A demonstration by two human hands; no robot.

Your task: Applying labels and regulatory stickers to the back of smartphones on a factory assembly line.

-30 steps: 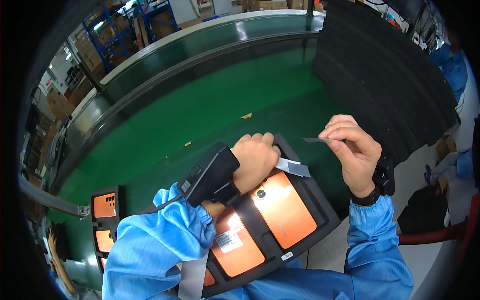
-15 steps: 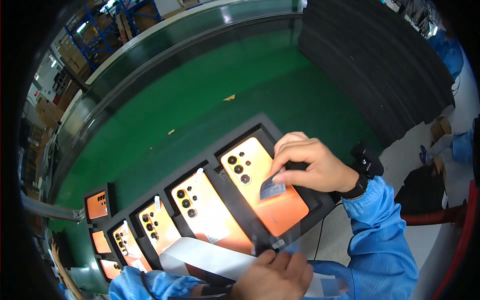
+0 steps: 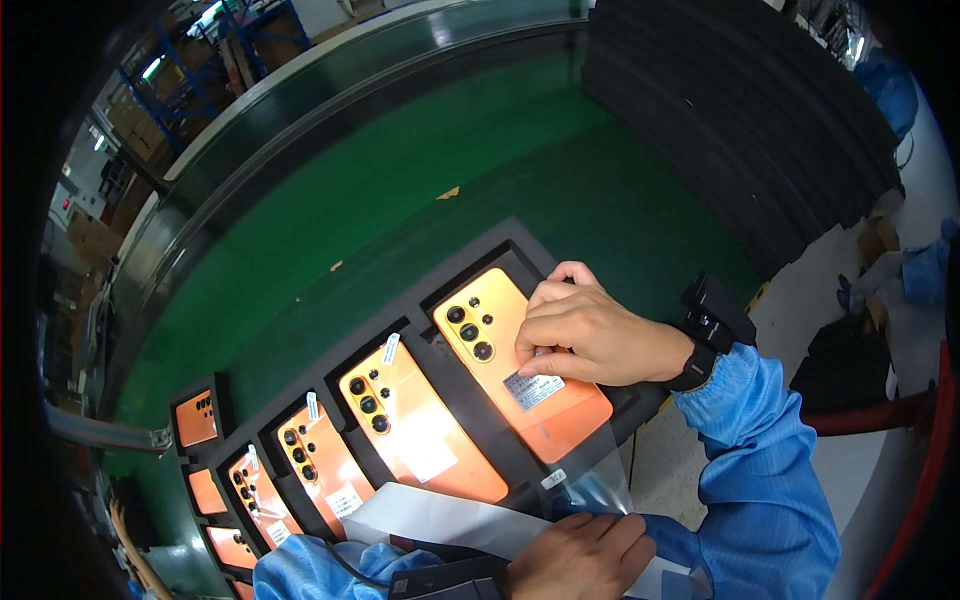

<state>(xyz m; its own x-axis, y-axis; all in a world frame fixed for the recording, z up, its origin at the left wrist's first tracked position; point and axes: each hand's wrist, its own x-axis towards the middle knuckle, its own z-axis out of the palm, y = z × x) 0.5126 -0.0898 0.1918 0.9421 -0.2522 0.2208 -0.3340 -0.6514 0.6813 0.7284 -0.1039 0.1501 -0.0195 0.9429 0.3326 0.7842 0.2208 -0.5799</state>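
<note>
An orange phone [image 3: 485, 365] with several camera lenses lies back up in the right-end slot of a black foam tray [image 3: 513, 238]. My right hand [image 3: 600, 335] is over it, thumb and fingers pinched at the upper edge of a small printed label [image 3: 537, 393]. The label lies against the phone's back, below the lenses. Low in the picture, my left hand [image 3: 582, 560] is closed on a long white paper strip [image 3: 440, 518], which stretches left over the tray's near side. Its fingertips are partly hidden. A clear film [image 3: 595, 480] hangs by the phone's lower end.
More orange phones [image 3: 415, 430] sit leftward in the tray, several with labels and small pull tabs. Another black tray [image 3: 222, 395] with phones stands at far left. A green work surface [image 3: 400, 230] extends behind, and stacked black foam sheets [image 3: 740, 130] rise at the back right.
The label, tilted up from the phone half a second ago, now lies nearly flat on it. My right hand has shifted slightly left; my left hand and the strip have moved right and down.
</note>
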